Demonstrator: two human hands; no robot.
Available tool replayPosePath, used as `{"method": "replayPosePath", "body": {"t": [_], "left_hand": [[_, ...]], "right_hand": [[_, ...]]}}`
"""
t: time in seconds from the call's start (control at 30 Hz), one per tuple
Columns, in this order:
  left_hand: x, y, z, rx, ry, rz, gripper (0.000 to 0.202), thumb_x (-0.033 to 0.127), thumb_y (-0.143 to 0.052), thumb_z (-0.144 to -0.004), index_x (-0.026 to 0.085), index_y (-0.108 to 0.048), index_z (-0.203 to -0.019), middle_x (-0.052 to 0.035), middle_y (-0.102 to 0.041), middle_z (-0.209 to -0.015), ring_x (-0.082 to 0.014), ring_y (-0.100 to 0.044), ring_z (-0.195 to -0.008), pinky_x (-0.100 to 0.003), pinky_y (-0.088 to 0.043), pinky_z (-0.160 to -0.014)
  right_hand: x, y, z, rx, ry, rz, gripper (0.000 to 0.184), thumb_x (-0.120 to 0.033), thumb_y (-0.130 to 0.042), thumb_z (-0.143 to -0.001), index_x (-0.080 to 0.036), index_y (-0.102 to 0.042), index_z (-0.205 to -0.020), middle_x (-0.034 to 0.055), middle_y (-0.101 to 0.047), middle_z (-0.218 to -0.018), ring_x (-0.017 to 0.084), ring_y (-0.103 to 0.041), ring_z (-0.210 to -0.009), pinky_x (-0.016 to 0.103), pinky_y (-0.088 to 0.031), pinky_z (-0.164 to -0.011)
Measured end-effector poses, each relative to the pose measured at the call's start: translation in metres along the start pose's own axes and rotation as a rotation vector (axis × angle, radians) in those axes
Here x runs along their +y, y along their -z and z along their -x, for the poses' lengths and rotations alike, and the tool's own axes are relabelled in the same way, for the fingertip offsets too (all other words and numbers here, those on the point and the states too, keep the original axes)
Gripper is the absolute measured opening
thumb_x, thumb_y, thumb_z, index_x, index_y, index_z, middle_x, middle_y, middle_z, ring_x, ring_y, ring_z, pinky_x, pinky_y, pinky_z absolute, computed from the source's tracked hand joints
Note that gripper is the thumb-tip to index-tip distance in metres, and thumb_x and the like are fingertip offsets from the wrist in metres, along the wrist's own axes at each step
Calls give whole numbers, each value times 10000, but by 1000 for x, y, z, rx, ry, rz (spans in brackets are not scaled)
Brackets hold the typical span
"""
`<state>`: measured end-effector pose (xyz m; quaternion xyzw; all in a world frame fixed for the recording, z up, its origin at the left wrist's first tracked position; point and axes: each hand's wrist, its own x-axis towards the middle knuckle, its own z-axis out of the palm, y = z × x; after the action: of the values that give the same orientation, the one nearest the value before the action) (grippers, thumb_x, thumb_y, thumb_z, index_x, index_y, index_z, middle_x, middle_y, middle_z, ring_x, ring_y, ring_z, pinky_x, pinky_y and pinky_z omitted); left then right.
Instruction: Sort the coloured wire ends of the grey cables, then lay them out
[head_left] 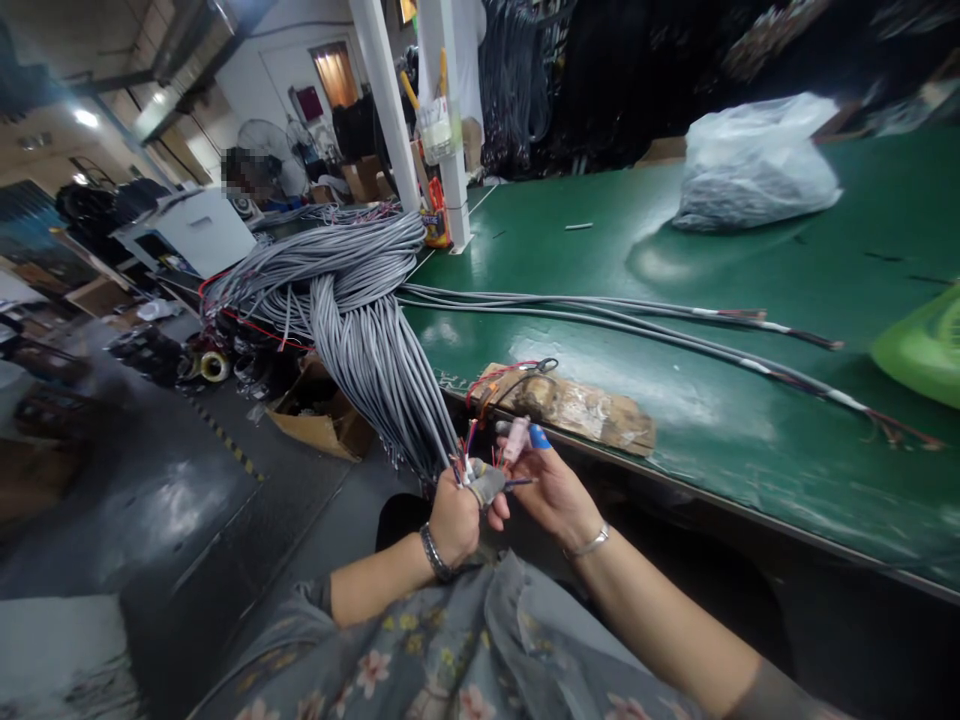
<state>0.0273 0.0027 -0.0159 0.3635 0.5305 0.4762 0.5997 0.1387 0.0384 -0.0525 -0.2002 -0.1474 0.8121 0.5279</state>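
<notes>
My left hand is closed around the end of a grey cable from the big bundle of grey cables that hangs off the edge of the green table. Thin red and blue wire ends stick up from that cable end. My right hand, with taped fingertips, pinches those wire ends beside the left hand. Both hands are held over my lap, just in front of the table's edge.
A worn wooden block with red wires lies at the table's near edge. Long grey cables run across the table. A plastic bag sits far back; a green object at right. A cardboard box stands on the floor; a person works at the back left.
</notes>
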Motion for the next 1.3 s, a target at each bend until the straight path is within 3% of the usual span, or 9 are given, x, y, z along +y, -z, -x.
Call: {"method": "replayPosePath", "body": {"t": [0.13, 0.3, 0.4, 0.6, 0.67, 0.87, 1.17, 1.3], "left_hand": [[-3, 5, 5, -11, -24, 12, 448, 565, -720, -575, 153, -545, -576, 7, -537, -406, -73, -413, -293, -190, -308, -299], [-5, 7, 9, -6, -67, 28, 442, 561, -713, -606, 149, -555, -581, 8, -551, -422, -71, -426, -297, -184, -320, -304], [-6, 4, 7, 24, -80, 44, 431, 548, -712, -625, 147, -558, -593, 9, -557, -430, -69, -428, -300, -180, -311, -307], [-4, -5, 1, 38, -85, 44, 451, 564, -717, -604, 149, -546, -569, 16, -548, -419, -63, -426, -298, -175, -309, -315], [-4, -6, 0, 48, -84, 47, 456, 568, -719, -596, 149, -542, -566, 18, -543, -414, -65, -424, -294, -176, -308, -314], [-7, -4, -1, 64, -86, 46, 436, 551, -708, -614, 148, -546, -571, 10, -554, -421, -65, -423, -289, -177, -298, -307], [-9, -2, -1, 52, -85, 3, 432, 540, -704, -624, 154, -524, -548, 13, -546, -419, -62, -424, -292, -175, -301, -312], [-8, -5, -2, 45, -62, 3, 434, 548, -707, -602, 157, -523, -557, 16, -541, -417, -66, -420, -290, -180, -306, -306]], "right_hand": [[-4, -2, 1, 47, -16, -9, 381, -543, -762, -631, -214, -683, -806, -5, -690, -735, 122, -580, -562, 249, -507, -543], [-8, -4, 3, 60, 7, 31, 252, -417, -766, -687, -202, -691, -797, -7, -700, -767, 97, -579, -583, 208, -494, -554], [-8, -5, 5, 62, 27, 18, 274, -440, -763, -684, -197, -681, -780, -2, -704, -776, 106, -593, -602, 225, -503, -575], [-6, -8, 6, -232, -138, 30, 358, -553, -657, -746, -215, -648, -862, -23, -644, -626, 186, -566, -418, 355, -482, -434], [-5, -7, 4, -273, -138, 22, 352, -552, -643, -758, -219, -637, -873, -27, -636, -624, 199, -563, -398, 369, -476, -401], [-3, -5, 3, -226, -136, 37, 331, -553, -610, -784, -235, -614, -875, -31, -629, -603, 213, -574, -410, 378, -473, -389], [-3, -7, 1, -79, -95, 98, 347, -564, -669, -720, -230, -642, -812, -28, -613, -572, 172, -514, -369, 322, -420, -386], [-3, -7, -1, -82, -70, 133, 375, -589, -697, -669, -235, -657, -785, -20, -600, -540, 173, -491, -370, 305, -393, -368]]}}
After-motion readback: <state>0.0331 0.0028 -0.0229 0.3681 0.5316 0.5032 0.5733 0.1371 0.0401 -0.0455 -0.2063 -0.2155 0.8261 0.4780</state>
